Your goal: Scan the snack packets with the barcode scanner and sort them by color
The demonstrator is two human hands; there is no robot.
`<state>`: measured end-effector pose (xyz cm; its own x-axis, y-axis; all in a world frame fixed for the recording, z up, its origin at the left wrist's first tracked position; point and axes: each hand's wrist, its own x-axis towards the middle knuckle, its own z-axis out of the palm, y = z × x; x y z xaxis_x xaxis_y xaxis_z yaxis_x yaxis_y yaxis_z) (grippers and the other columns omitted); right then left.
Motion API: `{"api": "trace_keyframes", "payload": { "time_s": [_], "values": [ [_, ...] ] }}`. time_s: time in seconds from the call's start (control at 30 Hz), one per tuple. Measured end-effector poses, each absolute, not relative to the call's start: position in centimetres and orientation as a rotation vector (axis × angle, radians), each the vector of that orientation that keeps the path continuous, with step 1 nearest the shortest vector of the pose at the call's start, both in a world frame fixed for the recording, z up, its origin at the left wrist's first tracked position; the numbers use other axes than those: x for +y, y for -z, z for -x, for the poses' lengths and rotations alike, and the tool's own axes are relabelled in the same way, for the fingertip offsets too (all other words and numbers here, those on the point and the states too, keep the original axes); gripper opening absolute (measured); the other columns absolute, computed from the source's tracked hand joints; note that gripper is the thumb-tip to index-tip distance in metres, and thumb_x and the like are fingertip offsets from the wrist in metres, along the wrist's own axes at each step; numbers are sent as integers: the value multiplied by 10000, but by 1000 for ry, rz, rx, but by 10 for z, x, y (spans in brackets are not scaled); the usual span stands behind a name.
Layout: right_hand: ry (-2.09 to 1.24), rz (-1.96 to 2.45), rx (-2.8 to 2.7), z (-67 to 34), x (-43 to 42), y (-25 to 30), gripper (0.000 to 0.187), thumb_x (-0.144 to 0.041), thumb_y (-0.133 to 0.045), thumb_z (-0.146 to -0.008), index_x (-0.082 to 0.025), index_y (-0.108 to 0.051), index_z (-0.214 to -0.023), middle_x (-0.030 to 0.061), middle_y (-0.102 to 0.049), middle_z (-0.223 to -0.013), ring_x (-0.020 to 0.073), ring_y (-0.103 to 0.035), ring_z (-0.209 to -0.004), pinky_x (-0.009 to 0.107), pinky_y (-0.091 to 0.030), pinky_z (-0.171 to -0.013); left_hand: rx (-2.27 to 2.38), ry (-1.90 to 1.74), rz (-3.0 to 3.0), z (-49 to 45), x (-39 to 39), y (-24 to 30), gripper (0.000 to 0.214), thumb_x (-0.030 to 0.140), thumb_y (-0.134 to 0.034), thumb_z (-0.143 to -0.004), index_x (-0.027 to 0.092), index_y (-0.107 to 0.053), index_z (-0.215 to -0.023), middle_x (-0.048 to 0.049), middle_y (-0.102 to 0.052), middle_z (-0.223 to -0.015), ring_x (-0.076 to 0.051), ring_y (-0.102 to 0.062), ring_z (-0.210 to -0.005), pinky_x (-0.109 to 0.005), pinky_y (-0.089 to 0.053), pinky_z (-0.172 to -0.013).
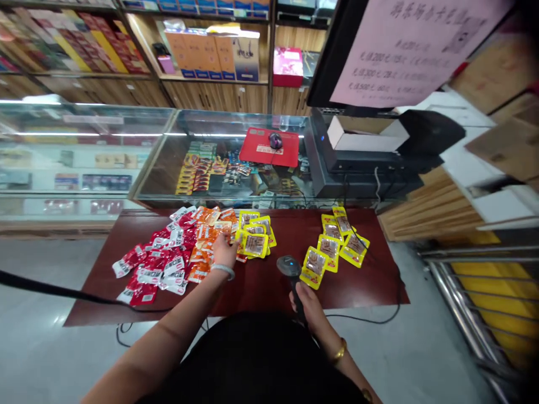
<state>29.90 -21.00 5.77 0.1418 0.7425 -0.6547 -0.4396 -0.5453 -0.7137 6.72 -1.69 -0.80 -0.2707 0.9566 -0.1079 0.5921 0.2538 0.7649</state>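
Note:
My left hand (225,251) reaches over the dark red table (261,286) and pinches a yellow snack packet (255,244) at the edge of a small yellow pile. A pale bracelet sits on that wrist. My right hand (307,303) is wrapped round the handle of a black barcode scanner (289,268), whose head points toward a second group of yellow packets (334,247) spread on the right. Orange packets (206,241) and red-and-white packets (158,264) lie to the left of my left hand.
A glass display counter (236,163) stands behind the table with a red mouse pad (269,147) and a mouse on it. A black till unit (370,163) and a pink notice (412,50) are at the right. Shelves of boxed goods line the back wall. A scanner cable runs across the floor.

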Motion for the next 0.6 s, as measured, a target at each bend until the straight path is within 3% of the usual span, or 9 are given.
{"api": "trace_keyframes", "payload": {
  "time_s": [0.13,0.43,0.53,0.6],
  "values": [
    [-1500,1513,-239,-301,-226,-61,498,-665,-680,-685,-203,-495,-702,-56,-534,-541,63,-419,-403,183,-280,-395,1796,-715,-1826,-100,-28,-7,373,306,-619,-764,191,-534,-1108,-113,-593,-1133,-278,-517,-1121,-421,-386,-996],
    [-1436,1521,-282,-368,-240,-58,483,-661,-653,-722,-196,-525,-723,-52,-511,-544,62,-412,-416,180,-286,-396,1348,-295,-2072,-200,-88,7,248,249,-627,-791,205,-574,-1029,-61,-625,-1046,-214,-551,-1037,-360,-403,-955],
    [-1413,1528,-320,-397,-245,-57,469,-651,-631,-753,-191,-543,-725,-41,-522,-561,72,-433,-442,189,-305,-417,1282,-221,-2095,-228,-98,10,267,329,-625,-809,196,-582,-1036,-67,-626,-1035,-204,-559,-1026,-334,-407,-949],
    [-1405,1535,-316,-414,-248,-55,464,-648,-634,-751,-194,-540,-724,-39,-529,-565,78,-440,-446,196,-314,-425,1308,-129,-2082,-252,-101,11,396,419,-660,-771,176,-578,-1073,-94,-621,-1067,-221,-562,-1042,-327,-409,-946]
  ]
}}
